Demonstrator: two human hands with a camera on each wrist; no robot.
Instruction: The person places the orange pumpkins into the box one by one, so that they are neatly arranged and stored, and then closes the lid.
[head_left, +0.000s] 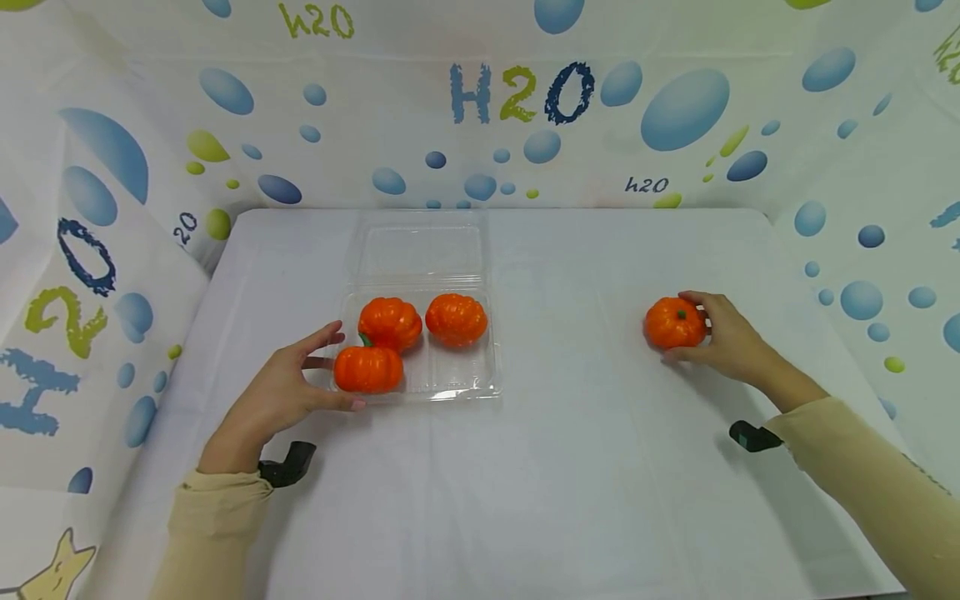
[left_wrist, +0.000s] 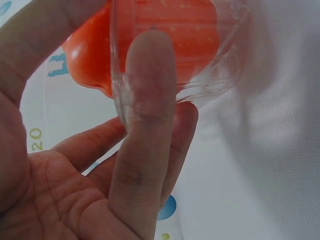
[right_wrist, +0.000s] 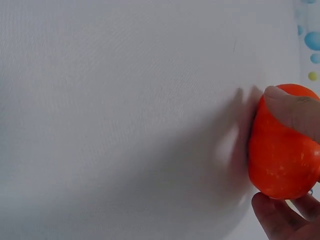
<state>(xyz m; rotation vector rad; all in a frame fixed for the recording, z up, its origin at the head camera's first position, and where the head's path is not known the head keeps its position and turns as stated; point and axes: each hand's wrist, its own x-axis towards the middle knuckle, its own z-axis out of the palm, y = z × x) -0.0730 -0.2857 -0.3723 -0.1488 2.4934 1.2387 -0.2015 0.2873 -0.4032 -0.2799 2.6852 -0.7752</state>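
Note:
A clear plastic clamshell container [head_left: 450, 390] lies with its lid folded back on the table. Inside it are three small orange toy pumpkins: one at front left [head_left: 367, 370], another behind it [head_left: 392, 323] and a third at right [head_left: 457, 320]. My left hand [head_left: 281, 387] holds the container's front left corner, thumb along the front wall and fingers by the left side; the left wrist view shows the thumb against the plastic. To the right, my right hand [head_left: 731, 337] grips another toy pumpkin [head_left: 675, 323] between thumb and fingers, at the table surface.
The white table [head_left: 555, 483] extends between the container and the right hand. A patterned curtain [head_left: 510, 150] hangs behind the table and along both sides. A black wrist mount [head_left: 288, 465] juts out beside the left sleeve, and another [head_left: 752, 437] beside the right sleeve.

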